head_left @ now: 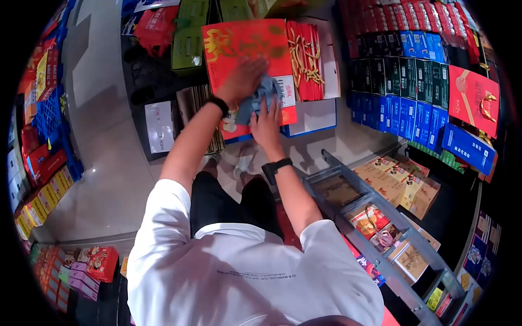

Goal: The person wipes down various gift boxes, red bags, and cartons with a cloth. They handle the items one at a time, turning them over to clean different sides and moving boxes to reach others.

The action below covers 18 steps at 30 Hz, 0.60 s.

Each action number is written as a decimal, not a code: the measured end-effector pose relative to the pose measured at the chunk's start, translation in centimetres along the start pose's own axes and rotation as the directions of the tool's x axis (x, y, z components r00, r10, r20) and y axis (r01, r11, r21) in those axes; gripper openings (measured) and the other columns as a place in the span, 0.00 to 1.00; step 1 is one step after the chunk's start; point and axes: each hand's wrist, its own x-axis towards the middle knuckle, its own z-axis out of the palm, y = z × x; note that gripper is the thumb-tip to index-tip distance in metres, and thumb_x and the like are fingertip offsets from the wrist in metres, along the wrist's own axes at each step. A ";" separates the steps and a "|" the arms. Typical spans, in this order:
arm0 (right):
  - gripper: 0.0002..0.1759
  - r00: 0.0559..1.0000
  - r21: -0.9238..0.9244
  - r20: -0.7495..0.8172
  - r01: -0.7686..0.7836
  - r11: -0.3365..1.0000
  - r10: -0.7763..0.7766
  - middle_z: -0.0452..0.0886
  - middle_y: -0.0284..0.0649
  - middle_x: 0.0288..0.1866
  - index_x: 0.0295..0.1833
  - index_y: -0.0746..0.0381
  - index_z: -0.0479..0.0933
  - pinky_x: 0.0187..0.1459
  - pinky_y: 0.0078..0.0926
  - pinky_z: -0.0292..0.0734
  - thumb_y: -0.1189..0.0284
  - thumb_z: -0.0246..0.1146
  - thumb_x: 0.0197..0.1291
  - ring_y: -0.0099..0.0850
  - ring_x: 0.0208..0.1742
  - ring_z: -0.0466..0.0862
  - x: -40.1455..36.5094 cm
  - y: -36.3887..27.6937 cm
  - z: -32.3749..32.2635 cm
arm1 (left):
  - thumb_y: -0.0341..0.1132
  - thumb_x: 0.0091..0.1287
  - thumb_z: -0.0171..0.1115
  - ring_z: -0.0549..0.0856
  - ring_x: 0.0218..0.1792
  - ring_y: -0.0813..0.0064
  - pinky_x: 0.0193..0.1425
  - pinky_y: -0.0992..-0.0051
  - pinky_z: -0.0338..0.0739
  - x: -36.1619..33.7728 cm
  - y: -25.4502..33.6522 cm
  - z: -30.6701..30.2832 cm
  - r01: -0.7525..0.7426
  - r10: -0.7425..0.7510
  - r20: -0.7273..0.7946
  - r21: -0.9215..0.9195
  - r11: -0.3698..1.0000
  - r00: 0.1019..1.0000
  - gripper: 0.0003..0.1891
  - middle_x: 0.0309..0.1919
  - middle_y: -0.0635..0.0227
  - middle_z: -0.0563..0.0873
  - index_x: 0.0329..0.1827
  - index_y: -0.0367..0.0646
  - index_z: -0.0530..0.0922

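Observation:
A large red gift box (272,41) with gold lettering lies in front of me, over other boxes. My left hand (247,79) is on its surface, blurred by motion, with its finger shape unclear. My right hand (266,122) holds a crumpled blue-grey cloth (251,106) against the box's lower part, fingers bent over it. The cloth lies between both hands, beside a white label (285,91) on the box. Right of the box, an open carton holds red bags with gold cord handles (305,60).
A grey metal ladder (375,244) leans at my lower right. Blue and dark green boxes (399,81) fill the right shelf. A white carton (159,127) and green boxes (189,49) stand left of the red box. Blue crates (54,122) line the far left.

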 end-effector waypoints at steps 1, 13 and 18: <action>0.35 0.999 0.015 0.001 0.032 0.999 -0.032 0.52 0.61 0.81 0.77 0.62 0.62 0.77 0.55 0.54 0.69 0.60 0.66 0.62 0.81 0.52 1.2 0.2 -0.1 | 0.45 0.78 0.47 0.58 0.81 0.61 0.82 0.56 0.52 1.5 -1.3 -0.1 0.005 -0.005 -0.005 0.008 1.000 1.000 0.31 0.81 0.60 0.60 0.81 0.45 0.58; 0.37 0.952 0.155 0.097 0.274 0.949 -0.290 0.54 0.58 0.81 0.77 0.64 0.62 0.76 0.44 0.61 0.75 0.62 0.62 0.55 0.81 0.56 6.6 6.0 -3.9 | 0.51 0.80 0.45 0.60 0.81 0.64 0.80 0.56 0.55 12.0 -4.9 2.5 0.265 -0.199 -0.364 0.141 0.954 0.910 0.30 0.81 0.64 0.61 0.81 0.49 0.58; 0.32 0.963 0.251 0.104 0.218 0.943 -0.250 0.55 0.65 0.79 0.76 0.68 0.62 0.74 0.50 0.63 0.72 0.58 0.68 0.63 0.77 0.60 1.8 8.3 -4.4 | 0.46 0.78 0.46 0.57 0.81 0.54 0.81 0.53 0.51 12.9 4.2 5.0 0.325 -0.315 -0.280 -0.011 0.946 0.907 0.33 0.80 0.48 0.58 0.80 0.35 0.56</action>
